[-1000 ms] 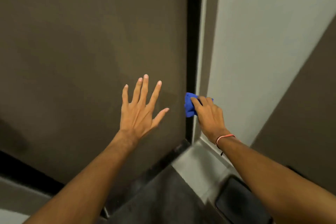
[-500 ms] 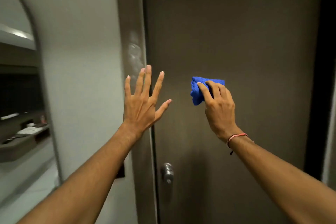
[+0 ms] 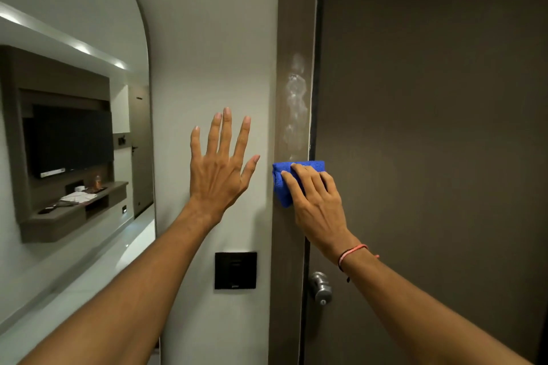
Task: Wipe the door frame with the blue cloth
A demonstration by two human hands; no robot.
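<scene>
A brown door frame (image 3: 292, 24) runs vertically between a pale wall and a dark brown door (image 3: 430, 127). A whitish smear marks the frame just above the cloth. My right hand (image 3: 317, 204) presses a folded blue cloth (image 3: 281, 187) flat against the frame at mid height, fingers spread over it. My left hand (image 3: 222, 166) is open with fingers spread, palm toward the pale wall just left of the frame; I cannot tell if it touches the wall.
A silver door knob (image 3: 320, 287) sits below my right wrist. A black switch plate (image 3: 235, 270) is on the wall below my left hand. An arched opening at left shows a mounted TV (image 3: 71, 139) and a shelf (image 3: 74, 207).
The view swung from the door's right edge to its left frame. My right hand carried the cloth left off the door face onto the frame. My left hand stayed open.
</scene>
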